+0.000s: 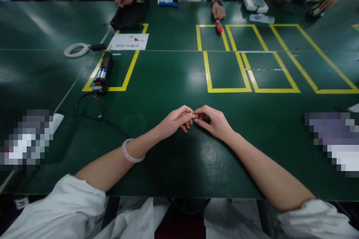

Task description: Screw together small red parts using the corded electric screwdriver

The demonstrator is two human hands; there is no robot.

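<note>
Orange-and-silver small part, clamped at opposite ends by fingertips of left hand and right hand, over green tabletop, toward its near edge; beyond, black-and-silver cylindrical tool; at far edge, blue-and-white oblong item.

The person wears white clothing. The left sleeve is loose, with many folds, and ends near the elbow; the right sleeve is gathered similarly. Around the left forearm sits a smooth, rounded, whitish bangle. Both hands are bare. More white cloth shows below the surface's near edge.
</note>
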